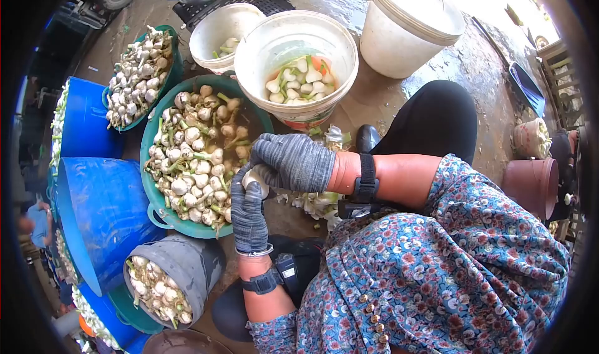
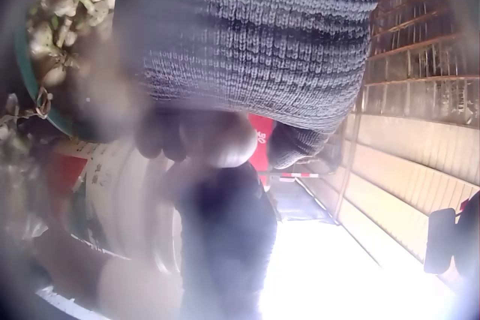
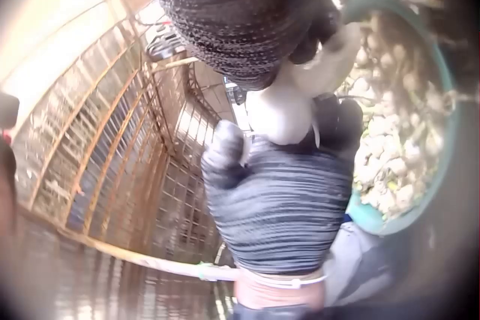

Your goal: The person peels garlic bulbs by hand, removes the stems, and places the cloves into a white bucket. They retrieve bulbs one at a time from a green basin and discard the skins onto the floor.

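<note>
1. Over the right-hand edge of the green tub [image 1: 181,224], as the head view has it, you hold one garlic bulb [image 1: 254,178] between two gloved hands.

2. Your left hand [image 1: 249,213] grips the bulb, its thumb laid along the near side. Your right hand [image 1: 294,160] curls against the other side, fingers gripping there too; exactly how those fingertips pinch is hidden.

3. The step in hand looks like stripping the outer skin — pale husks [image 1: 315,205] lie heaped just right of the tub, below your right wrist. No blade can be made out.

4. The next move seems to call for a steady left hold while the right fingers pull loose layers away. A cleaned bulb would likely belong in the white bucket [image 1: 268,48], at the tub's upper right, where smooth bulbs with green stems sit in water.

5. Textures contrast: the bulb you hold is round, white and smooth, while the bulbs [image 1: 187,167] inside the tub are soil-stained, with stubby stems, some beside murky brown water. Your gloves are ribbed grey knit, streaked dark and light.

6. Around the tub stand more containers — a grey bucket [image 1: 203,254] of bulbs just below it, a smooth blue container [image 1: 106,210] to its left, and a second green basin [image 1: 175,58], heaped with bulbs, at its upper left.
</note>
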The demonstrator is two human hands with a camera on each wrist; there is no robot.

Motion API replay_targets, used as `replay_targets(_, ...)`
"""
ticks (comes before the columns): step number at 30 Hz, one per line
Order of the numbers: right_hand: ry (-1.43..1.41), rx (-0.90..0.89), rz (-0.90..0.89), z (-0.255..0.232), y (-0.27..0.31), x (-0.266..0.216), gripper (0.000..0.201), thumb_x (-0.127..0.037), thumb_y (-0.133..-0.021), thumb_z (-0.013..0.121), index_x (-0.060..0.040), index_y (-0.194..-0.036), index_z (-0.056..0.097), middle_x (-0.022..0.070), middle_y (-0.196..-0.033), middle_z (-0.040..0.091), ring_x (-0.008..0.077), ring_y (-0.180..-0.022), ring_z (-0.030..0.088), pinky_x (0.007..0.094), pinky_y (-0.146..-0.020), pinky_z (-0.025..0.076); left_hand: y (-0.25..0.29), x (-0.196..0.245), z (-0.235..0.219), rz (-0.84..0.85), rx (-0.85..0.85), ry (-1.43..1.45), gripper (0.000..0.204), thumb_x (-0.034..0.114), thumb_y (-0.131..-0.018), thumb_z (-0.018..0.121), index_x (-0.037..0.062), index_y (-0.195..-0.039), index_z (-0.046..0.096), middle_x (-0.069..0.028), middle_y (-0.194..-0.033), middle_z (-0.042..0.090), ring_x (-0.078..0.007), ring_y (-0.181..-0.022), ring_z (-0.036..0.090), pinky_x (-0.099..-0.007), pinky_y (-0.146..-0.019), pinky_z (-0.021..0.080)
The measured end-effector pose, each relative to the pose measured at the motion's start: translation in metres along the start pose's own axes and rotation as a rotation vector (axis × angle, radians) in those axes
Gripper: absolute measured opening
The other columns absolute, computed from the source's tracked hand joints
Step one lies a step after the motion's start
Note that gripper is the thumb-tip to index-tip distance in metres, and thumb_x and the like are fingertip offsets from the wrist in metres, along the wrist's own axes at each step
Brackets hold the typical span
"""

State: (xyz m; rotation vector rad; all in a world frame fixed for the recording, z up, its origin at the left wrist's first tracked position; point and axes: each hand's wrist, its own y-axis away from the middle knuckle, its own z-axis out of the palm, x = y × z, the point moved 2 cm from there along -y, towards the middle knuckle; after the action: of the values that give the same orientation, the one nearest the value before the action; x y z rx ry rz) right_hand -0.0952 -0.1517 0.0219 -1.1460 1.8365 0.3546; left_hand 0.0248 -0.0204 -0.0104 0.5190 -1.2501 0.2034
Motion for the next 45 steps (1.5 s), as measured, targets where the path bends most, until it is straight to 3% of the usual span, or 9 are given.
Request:
replay_targets(13,-0.271,-0.142,0.407,0.002,0.0,0.007,0.024,-0.025,-0.089,0.067,-0.0029,-0.096,0.062,0.0139,-0.086,0.067,0.0312,-0.081,0.065,0.0387,-0.071,0.051,0.007,0.017,0.013,0.367,0.068,-0.514,0.053,-0.002,-0.08,0.062,0.0005,-0.131,0.047,-0.0109,-0.124,0.053,-0.0207,-0.112,0.054,-0.0334,-0.101,0.042)
replay_targets(19,-0.071,0.168,-0.11,0.009,0.006,0.001,0.021,-0.025,-0.09,0.063,-0.0035,-0.091,0.063,0.0161,-0.076,0.064,0.0287,-0.07,0.063,0.0377,-0.068,0.051,0.008,0.015,0.011,0.209,0.103,-0.433,0.046,0.001,-0.083,0.058,-0.001,-0.128,0.048,-0.0122,-0.122,0.055,-0.021,-0.111,0.055,-0.0334,-0.1,0.043)
replay_targets(22,-0.636,0.019,0.693,-0.001,-0.003,0.019,0.025,-0.027,-0.094,0.061,-0.0022,-0.092,0.061,0.0056,-0.07,0.061,0.0141,-0.067,0.061,0.0312,-0.062,0.05,0.007,0.009,0.001,0.338,0.134,-0.463,0.049,0.002,-0.084,0.053,-0.0014,-0.132,0.046,-0.0136,-0.127,0.054,-0.0223,-0.114,0.054,-0.0342,-0.099,0.045)
replay_targets(27,0.227,-0.523,0.486,-0.021,0.002,0.028,0.054,-0.053,-0.089,0.059,-0.0058,-0.115,0.062,0.018,-0.108,0.066,0.034,-0.104,0.062,0.0422,-0.091,0.047,0.011,0.022,0.004,0.235,0.092,0.076,0.057,0.005,-0.082,0.052,0.0002,-0.138,0.039,-0.0146,-0.134,0.049,-0.0255,-0.119,0.052,-0.0398,-0.103,0.044)
replay_targets(33,-0.676,-0.764,0.714,-0.003,0.004,0.011,0.057,-0.055,-0.095,0.048,-0.0036,-0.116,0.062,0.0149,-0.098,0.068,0.0194,-0.088,0.067,0.0345,-0.078,0.054,0.003,0.013,0.0,0.384,0.001,-0.308,0.052,0.02,-0.093,0.056,-0.001,-0.138,0.04,-0.0155,-0.138,0.047,-0.0263,-0.123,0.05,-0.0385,-0.107,0.039)
replay_targets(36,-0.487,-0.496,0.475,0.004,-0.001,0.005,0.051,-0.051,-0.096,0.05,-0.0039,-0.108,0.063,0.008,-0.082,0.065,0.0165,-0.068,0.062,0.0315,-0.063,0.053,0.003,0.024,-0.008,0.381,0.253,-0.179,0.044,0.018,-0.096,0.048,-0.0005,-0.136,0.042,-0.0151,-0.133,0.049,-0.026,-0.122,0.05,-0.0374,-0.105,0.04)
replay_targets(37,-0.392,-0.102,-0.053,0.027,-0.003,0.046,0.045,-0.048,-0.096,0.051,-0.0045,-0.107,0.06,0.0042,-0.076,0.061,0.0137,-0.061,0.058,0.0296,-0.059,0.052,0.005,0.03,-0.014,0.38,0.375,-0.116,0.04,0.016,-0.098,0.045,-0.0002,-0.135,0.043,-0.0148,-0.131,0.051,-0.0259,-0.122,0.05,-0.0369,-0.105,0.041)
replay_targets(41,-1.176,0.234,0.411,0.004,-0.028,0.044,0.04,-0.042,-0.097,0.053,-0.0051,-0.113,0.055,0.0023,-0.078,0.06,0.011,-0.06,0.057,0.0284,-0.056,0.052,0.018,0.041,-0.043,0.331,0.647,0.138,0.033,0.015,-0.099,0.042,0.0023,-0.129,0.047,-0.0136,-0.126,0.052,-0.025,-0.11,0.054,-0.0379,-0.097,0.046)
replay_targets(45,-0.126,-0.158,0.297,0.073,-0.053,0.07,0.032,-0.029,-0.091,0.061,-0.0071,-0.114,0.061,0.0121,-0.095,0.068,0.0318,-0.08,0.066,0.0407,-0.075,0.054,0.014,0.036,-0.046,0.255,0.715,0.227,0.034,0.011,-0.097,0.041,0.0026,-0.129,0.049,-0.014,-0.124,0.054,-0.0252,-0.109,0.056,-0.0385,-0.096,0.046)
